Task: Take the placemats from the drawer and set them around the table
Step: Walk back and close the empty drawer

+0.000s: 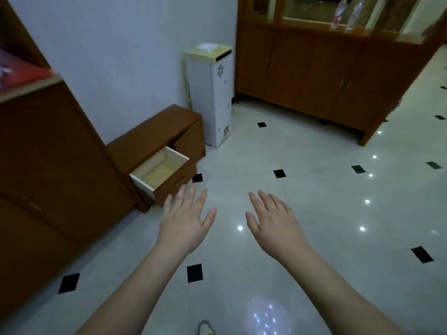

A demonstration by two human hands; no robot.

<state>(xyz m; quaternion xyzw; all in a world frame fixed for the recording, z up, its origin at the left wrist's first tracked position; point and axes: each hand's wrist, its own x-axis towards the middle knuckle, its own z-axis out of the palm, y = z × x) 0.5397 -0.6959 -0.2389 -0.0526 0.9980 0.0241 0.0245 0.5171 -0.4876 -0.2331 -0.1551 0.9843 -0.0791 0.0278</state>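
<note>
Both hands hover palm-down over the tiled floor (314, 165), fingers straight and spread, holding nothing. Just beyond the left hand (185, 222) fingertips stands the open drawer (159, 169) of a low brown cabinet (154, 134) (its pale bottom shows, and no placemats can be seen inside). The right hand (273, 224) lies beside the left, apart from it. No readable writing shows anywhere.

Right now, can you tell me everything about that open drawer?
The drawer is pulled out of a low brown wooden cabinet that stands against the white wall. Its front is brown like the cabinet, with a small handle; its inside walls are pale and its bottom is light tan. Nothing shows inside it. Neither hand touches it, and it hangs above the tiled floor.
</note>
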